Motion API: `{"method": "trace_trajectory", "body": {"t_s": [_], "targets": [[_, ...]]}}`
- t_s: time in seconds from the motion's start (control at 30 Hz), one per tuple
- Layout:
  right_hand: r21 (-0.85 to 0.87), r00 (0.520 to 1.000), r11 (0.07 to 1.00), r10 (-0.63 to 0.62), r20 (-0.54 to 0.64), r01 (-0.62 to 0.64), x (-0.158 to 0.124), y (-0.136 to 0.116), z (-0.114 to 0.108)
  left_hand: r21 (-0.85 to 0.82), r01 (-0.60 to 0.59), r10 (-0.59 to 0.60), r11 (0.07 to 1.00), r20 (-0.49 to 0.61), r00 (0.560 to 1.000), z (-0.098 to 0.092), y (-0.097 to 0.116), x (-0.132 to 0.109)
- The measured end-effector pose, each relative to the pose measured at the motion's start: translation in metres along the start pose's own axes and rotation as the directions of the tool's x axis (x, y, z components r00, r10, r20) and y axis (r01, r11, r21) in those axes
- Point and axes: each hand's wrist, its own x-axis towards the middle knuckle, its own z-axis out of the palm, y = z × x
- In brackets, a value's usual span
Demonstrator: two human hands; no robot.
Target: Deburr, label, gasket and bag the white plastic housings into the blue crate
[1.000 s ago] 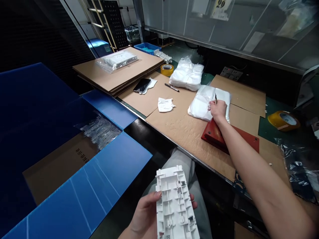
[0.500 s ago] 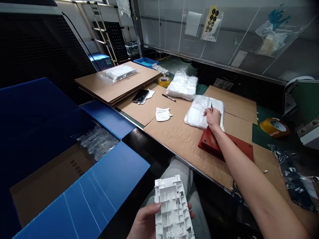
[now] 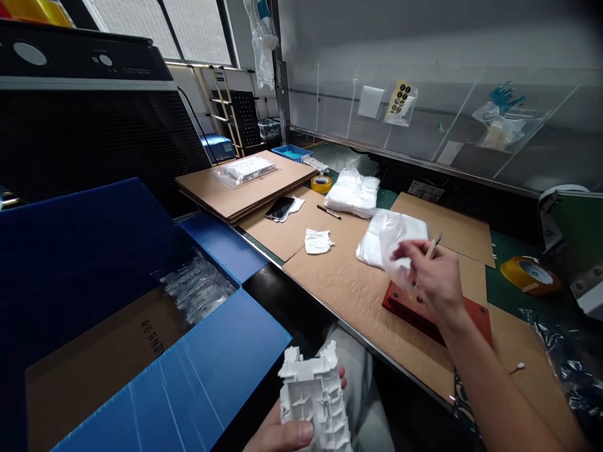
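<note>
My left hand (image 3: 287, 433) grips a white moulded plastic part (image 3: 313, 402) low in the view, its ribbed inner side facing up. The thumb presses on its face and fingertips show at the far edge. Over the bench, my right hand (image 3: 436, 276) pinches a thin translucent plastic bag (image 3: 400, 263), partly raised off a stack of such bags (image 3: 372, 245). A small pointed tool (image 3: 433, 245), like a craft knife, is tucked in the same hand. Below that hand lies a red block-shaped fixture (image 3: 471, 320), partly hidden by the wrist.
On the left stands an open blue box (image 3: 226, 370) with bagged parts (image 3: 200, 285) inside. Cardboard sheets (image 3: 211, 194), a phone (image 3: 280, 208), a pen (image 3: 328, 212), a white cloth piece (image 3: 318, 242), another bag stack (image 3: 353, 191) and tape rolls (image 3: 530, 275) lie on the bench.
My right hand has lifted a bag from the stack and drawn it back toward me, over the red fixture. The white part has tilted in my left hand. The camera view has tipped upward.
</note>
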Motion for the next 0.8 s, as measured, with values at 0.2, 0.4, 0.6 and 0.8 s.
{"method": "trace_trajectory", "body": {"t_s": [0.2, 0.4, 0.6, 0.8], "targets": [[0.007, 0.802, 0.878, 0.433, 0.412, -0.478, -0.158, 0.053, 0.013, 0.195, -0.057, 0.057, 0.979, 0.01, 0.998, 0.024, -0.005, 0.021], [0.268, 0.663, 0.609, 0.648, 0.374, -0.747, -0.228, 0.086, -0.035, 0.13, 0.123, -0.094, 0.984, -0.213, 0.972, 0.006, -0.026, 0.023], [0.457, 0.617, 0.479, 0.756, 0.219, -0.75, -0.245, 0.08, -0.078, -0.101, 0.312, -0.326, 0.945, -0.393, 0.86, -0.01, -0.028, 0.032], [0.417, 0.68, 0.555, 0.684, 0.263, -0.72, -0.244, 0.07, -0.093, -0.076, 0.312, -0.316, 0.947, -0.401, 0.86, -0.005, -0.012, 0.042]]}}
